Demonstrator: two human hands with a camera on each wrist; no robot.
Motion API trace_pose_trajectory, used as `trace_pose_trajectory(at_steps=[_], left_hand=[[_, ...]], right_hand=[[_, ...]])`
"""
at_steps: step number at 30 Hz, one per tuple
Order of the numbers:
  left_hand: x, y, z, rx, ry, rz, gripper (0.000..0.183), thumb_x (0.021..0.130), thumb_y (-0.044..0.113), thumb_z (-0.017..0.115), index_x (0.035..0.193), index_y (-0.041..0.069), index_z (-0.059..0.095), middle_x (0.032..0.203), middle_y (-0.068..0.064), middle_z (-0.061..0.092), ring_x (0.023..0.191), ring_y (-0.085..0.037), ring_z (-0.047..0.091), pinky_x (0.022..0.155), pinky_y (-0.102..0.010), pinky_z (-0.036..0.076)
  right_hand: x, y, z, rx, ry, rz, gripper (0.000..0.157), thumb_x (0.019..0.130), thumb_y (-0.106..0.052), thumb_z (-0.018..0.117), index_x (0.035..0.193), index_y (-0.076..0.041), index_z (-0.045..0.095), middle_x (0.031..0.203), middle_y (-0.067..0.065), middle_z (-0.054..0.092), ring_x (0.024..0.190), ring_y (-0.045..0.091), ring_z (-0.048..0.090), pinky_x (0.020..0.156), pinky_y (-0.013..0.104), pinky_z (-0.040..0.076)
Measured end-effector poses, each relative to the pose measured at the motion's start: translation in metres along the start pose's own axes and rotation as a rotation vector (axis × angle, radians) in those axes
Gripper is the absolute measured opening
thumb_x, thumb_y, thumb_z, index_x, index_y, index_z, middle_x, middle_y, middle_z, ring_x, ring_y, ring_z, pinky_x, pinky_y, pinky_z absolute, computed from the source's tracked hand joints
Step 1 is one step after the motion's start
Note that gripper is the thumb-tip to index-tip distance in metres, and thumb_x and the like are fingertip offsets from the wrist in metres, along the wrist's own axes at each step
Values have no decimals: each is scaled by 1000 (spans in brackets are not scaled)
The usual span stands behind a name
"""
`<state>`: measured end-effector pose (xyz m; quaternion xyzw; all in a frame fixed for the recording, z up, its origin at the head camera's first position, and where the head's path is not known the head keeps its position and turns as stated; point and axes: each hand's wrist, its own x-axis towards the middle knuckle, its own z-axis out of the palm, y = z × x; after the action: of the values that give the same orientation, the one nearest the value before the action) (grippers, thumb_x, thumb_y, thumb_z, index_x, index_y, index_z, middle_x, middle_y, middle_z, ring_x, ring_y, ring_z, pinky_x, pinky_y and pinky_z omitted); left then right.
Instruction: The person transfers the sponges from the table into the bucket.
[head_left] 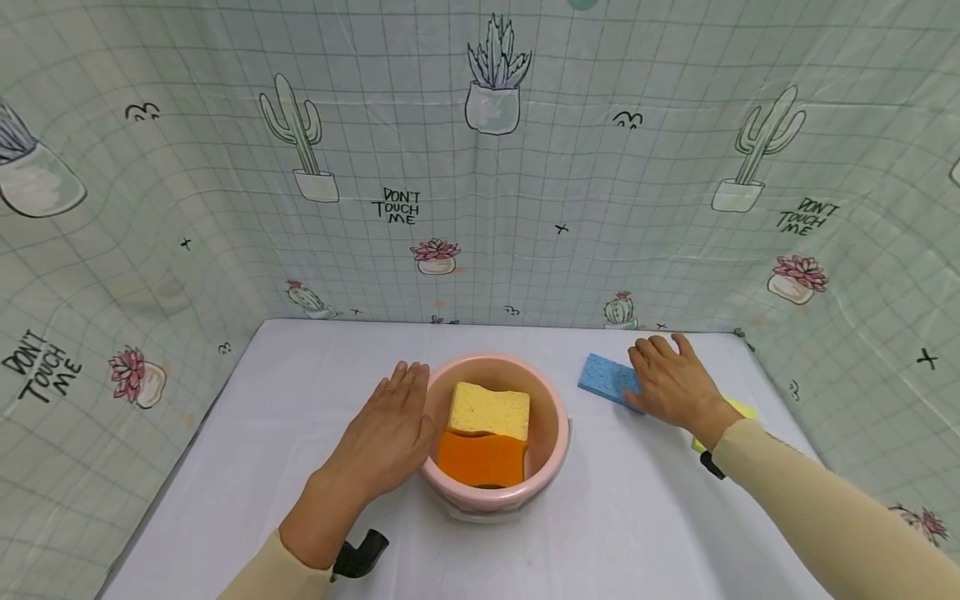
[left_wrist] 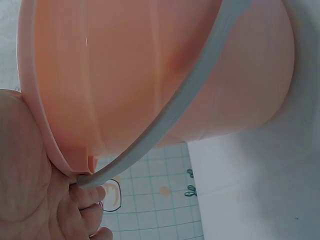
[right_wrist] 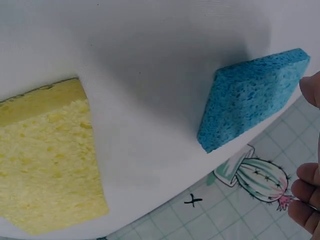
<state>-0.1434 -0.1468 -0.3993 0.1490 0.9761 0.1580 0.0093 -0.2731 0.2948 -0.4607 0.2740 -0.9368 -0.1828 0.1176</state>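
Note:
My left hand [head_left: 386, 437] rests its straight fingers along the left rim of a pink bucket [head_left: 561, 433]. The left wrist view shows the palm [left_wrist: 20, 170] against that rim, beside the end of a grey handle [left_wrist: 172, 117]. Inside the bucket lie a pale yellow sponge [head_left: 489, 411] and an orange sponge [head_left: 482, 458]. Over the right end of a flat blue sponge [head_left: 606, 379] hovers my right hand [head_left: 671, 383], its fingers loosely bent. In the right wrist view, the thumb is close to the far end of the blue sponge [right_wrist: 255, 100].
Another yellow sponge [right_wrist: 47, 160] lies on the white table [head_left: 622, 517], partly hidden beneath my right wrist in the head view. A grid-patterned curtain [head_left: 525, 183] printed with cacti surrounds the table at the back and sides.

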Motion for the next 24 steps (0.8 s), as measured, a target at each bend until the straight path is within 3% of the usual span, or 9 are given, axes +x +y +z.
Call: trace_pose_trajectory(at_steps=[14, 24], left_hand=[[1, 0, 1, -10, 4, -10, 64, 111, 28, 38, 164, -6, 26, 171, -23, 28, 163, -38, 18, 132, -55, 18], [1, 0, 3, -3, 9, -23, 64, 111, 29, 38, 164, -6, 26, 171, -22, 29, 163, -37, 19, 132, -54, 18]], right_hand=[[2, -2, 27, 36, -87, 11, 81, 92, -62, 67, 137, 5, 60, 135, 20, 61, 129, 40, 53, 113, 67, 37], [6, -5, 36, 135, -151, 59, 83, 92, -64, 65, 138, 5, 59, 138, 22, 61, 132, 43, 52, 112, 70, 36]])
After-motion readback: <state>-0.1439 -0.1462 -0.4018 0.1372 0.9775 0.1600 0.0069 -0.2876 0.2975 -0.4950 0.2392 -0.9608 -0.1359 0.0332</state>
